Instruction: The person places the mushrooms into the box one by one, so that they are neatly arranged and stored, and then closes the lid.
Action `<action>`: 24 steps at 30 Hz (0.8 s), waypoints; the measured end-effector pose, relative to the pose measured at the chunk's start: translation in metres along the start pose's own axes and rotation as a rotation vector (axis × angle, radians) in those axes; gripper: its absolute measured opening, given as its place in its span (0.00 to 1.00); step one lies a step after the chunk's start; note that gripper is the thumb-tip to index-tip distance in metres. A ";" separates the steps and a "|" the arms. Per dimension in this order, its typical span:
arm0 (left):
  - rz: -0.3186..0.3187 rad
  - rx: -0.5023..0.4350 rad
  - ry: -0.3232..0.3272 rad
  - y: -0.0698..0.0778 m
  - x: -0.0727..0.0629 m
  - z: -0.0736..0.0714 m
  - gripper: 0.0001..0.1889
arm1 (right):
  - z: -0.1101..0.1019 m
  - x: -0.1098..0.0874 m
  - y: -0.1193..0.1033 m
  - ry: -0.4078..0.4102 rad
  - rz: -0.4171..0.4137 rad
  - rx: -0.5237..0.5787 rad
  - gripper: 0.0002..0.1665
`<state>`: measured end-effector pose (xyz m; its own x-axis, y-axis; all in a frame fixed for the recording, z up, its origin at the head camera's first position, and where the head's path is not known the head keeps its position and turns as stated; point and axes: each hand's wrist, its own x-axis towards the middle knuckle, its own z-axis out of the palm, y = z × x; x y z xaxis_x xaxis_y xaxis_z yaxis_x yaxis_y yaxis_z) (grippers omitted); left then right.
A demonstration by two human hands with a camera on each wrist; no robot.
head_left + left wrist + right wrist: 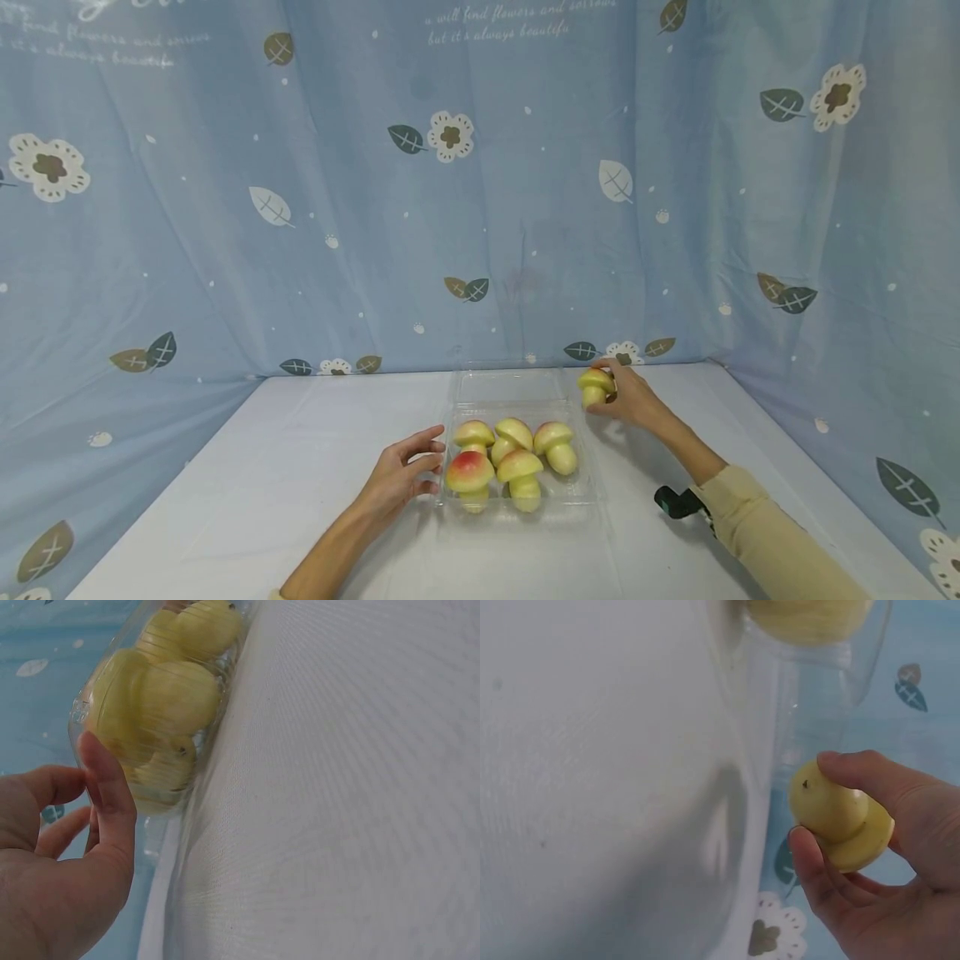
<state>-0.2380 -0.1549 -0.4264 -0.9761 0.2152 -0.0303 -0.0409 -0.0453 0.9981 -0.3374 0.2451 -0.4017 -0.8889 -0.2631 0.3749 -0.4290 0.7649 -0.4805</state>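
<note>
My right hand (632, 400) holds a yellow mushroom-shaped fruit (595, 387) by the back right corner of a clear plastic box (577, 500). In the right wrist view, thumb and fingers grip this fruit (829, 802) from both sides, its rounded stem end exposed. My left hand (401, 475) is at the box's left side, fingers loosely bent and fingertips right at the rim. Several similar mushroom-shaped fruits lie in the box, including one with a red cap (469, 472). Through the clear wall, the left wrist view shows some of these yellow fruits (180, 697).
The box's clear lid (510, 387) lies folded back toward the curtain. A black object (677, 502) shows beside the right sleeve (772, 525). The white tabletop (247, 492) ends at a blue curtain (360, 208) printed with leaves and flowers.
</note>
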 end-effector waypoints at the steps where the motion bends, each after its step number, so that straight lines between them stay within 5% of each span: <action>1: 0.001 -0.001 -0.001 -0.001 0.000 0.000 0.29 | -0.001 -0.001 -0.002 -0.001 -0.005 0.007 0.44; 24: 0.012 0.010 -0.002 -0.002 0.002 -0.001 0.30 | -0.026 -0.014 -0.041 -0.058 -0.124 0.109 0.44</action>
<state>-0.2399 -0.1556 -0.4283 -0.9761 0.2164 -0.0184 -0.0272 -0.0379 0.9989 -0.3030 0.2329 -0.3669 -0.8348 -0.3869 0.3918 -0.5477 0.6572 -0.5179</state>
